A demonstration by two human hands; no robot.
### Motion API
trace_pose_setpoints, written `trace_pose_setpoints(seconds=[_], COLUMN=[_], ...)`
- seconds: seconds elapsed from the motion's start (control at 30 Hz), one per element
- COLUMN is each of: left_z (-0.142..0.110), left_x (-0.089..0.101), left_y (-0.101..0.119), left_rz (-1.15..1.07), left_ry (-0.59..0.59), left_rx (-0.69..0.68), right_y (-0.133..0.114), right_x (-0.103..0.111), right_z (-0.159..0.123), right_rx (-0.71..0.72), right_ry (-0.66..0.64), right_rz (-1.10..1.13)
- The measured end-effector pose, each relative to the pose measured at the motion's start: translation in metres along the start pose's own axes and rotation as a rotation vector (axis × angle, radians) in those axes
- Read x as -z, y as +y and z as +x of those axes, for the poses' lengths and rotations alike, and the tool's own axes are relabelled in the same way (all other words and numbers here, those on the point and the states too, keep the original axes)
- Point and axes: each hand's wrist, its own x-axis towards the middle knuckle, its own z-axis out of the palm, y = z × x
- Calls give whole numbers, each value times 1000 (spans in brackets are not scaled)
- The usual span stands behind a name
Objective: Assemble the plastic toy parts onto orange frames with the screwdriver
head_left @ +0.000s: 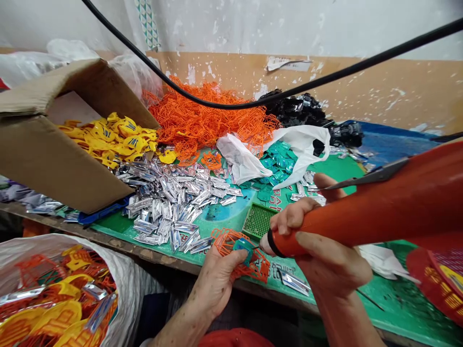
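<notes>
My left hand [217, 279] is closed on an orange plastic lattice frame [231, 246] with a small teal piece [243, 246] pressed against it under the thumb. My right hand [318, 246] grips a large orange power tool [379, 212], whose black-ringed tip [269, 243] touches the teal piece. Both hands work at the near edge of the green table mat [224, 217]. A small green perforated tray [257, 220] lies just behind the frame.
A heap of silver foil pieces [173, 202] covers the mat's middle. Behind lie orange frames [206, 115], black parts [307, 113] and teal pieces [278, 164] by white bags. A cardboard box [54, 154] spills yellow parts [112, 137]. A white sack [65, 289] of mixed parts sits lower left. A black cable [253, 103] hangs overhead.
</notes>
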Motion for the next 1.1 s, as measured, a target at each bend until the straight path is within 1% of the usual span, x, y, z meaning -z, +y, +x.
trace_pose_setpoints(seconds=[0.13,0.3,0.43,0.63,0.73,0.93,1.1], left_z=[-2,-3,-4,-4,-4,-4,-7], left_x=[-2,-4,-5,-4,-4,-6,-10], left_y=[2,3,4,2,1,3,5], left_rz=[-1,-10,5,-3,-9,-6,8], left_ry=[-10,17,4,34,42,19,56], left_rx=[0,9,7,14,19,-22,-9], right_y=[0,-3,-3,-3,-3,-1,2], right_x=[1,0,0,2,3,4,6], right_z=[0,-1,-2,-3,-4,-5,-6], right_rx=[-1,-2,0,7,9,-1,2], right_ry=[8,23,34,7,14,9,3], right_rz=[21,27,31,41,35,29,44])
